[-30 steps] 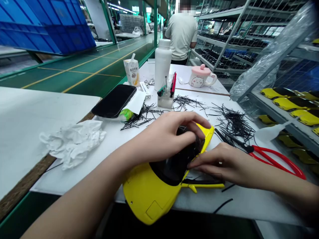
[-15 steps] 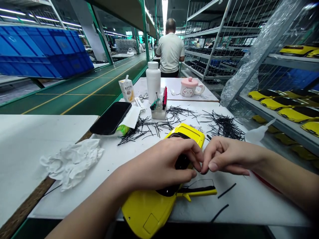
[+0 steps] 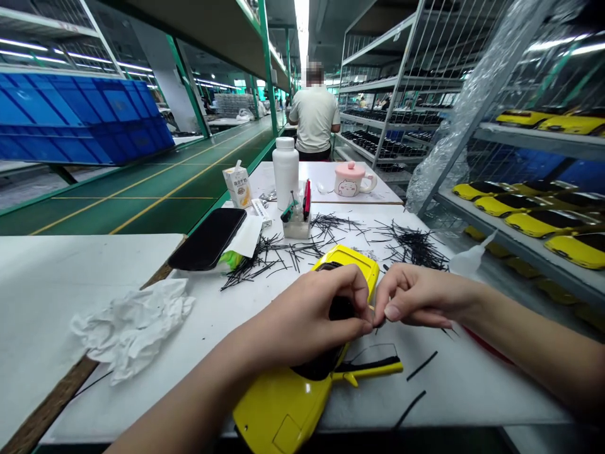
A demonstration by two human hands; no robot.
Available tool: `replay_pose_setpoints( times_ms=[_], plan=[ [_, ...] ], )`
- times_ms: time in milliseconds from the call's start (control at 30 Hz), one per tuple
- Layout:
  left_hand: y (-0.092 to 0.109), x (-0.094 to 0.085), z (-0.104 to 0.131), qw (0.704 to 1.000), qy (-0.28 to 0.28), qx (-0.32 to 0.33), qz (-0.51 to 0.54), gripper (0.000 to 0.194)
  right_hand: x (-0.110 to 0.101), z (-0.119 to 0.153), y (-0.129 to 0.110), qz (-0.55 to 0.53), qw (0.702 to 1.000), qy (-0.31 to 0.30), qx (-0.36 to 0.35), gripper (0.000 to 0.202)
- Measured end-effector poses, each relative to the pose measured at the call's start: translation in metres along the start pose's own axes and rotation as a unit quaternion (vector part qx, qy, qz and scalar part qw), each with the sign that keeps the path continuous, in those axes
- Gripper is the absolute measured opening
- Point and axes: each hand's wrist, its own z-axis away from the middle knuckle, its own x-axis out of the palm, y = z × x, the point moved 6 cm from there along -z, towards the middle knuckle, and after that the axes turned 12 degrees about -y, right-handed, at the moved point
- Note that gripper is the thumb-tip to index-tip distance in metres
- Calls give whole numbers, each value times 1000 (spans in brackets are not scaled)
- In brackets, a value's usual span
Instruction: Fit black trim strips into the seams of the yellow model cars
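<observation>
A yellow model car [image 3: 276, 407] with a black cabin lies on the white table, its door standing open on the right. Over the cabin is my left hand [image 3: 326, 312], thumb and fingers pinched at the car's right side on something too small to make out. My right hand [image 3: 416, 295] is closed in a pinch right beside those fingertips; a small dark bit shows there, partly hidden. Two black strips [image 3: 410, 408] lie right of the open door [image 3: 373, 371]. Piles of thin black strips [image 3: 416, 247] spread behind the car.
Crumpled tissue [image 3: 137, 325] and a phone [image 3: 208, 238] are at left. Farther back stand a white bottle [image 3: 285, 173], a small clear holder [image 3: 297, 228], a drink carton [image 3: 237, 185] and a pink-lidded mug [image 3: 350, 180]. A person sits ahead; racks [image 3: 529, 221] of yellow cars stand right.
The view has tilted slightly up and shifted. The fingers of my left hand have closed into a pinch, near my right fingertips. The car stays in place.
</observation>
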Motion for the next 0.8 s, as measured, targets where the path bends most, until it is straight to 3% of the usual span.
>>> replay_pose_setpoints(
  times_ms=[67,133,167,233,300,400,533,667,800],
  plan=[
    [-1,-2,0,1000,23,-12,0,19,1,10,-18,55,998,29,6,30],
    [-3,-4,0,999,38,-21,18,21,-3,31,-40,215,970,107,33,34],
    [-4,-5,0,998,43,-22,30,22,-7,46,-50,323,930,165,62,36],
    [-6,-6,-2,997,52,-15,49,21,-18,80,-57,508,800,281,154,34],
    [-8,-8,-2,996,70,-11,45,20,-31,113,-40,553,704,356,269,30],
    [-13,-9,-3,995,92,-20,33,18,-38,143,7,531,691,360,332,25],
    [-15,-8,-2,994,97,-37,25,17,-28,163,44,512,698,385,321,39],
    [-11,-9,0,993,107,-27,31,18,-16,166,53,485,724,404,276,51],
    [-12,-9,1,993,107,-42,18,19,-5,171,40,494,711,433,250,42]
  ],
)
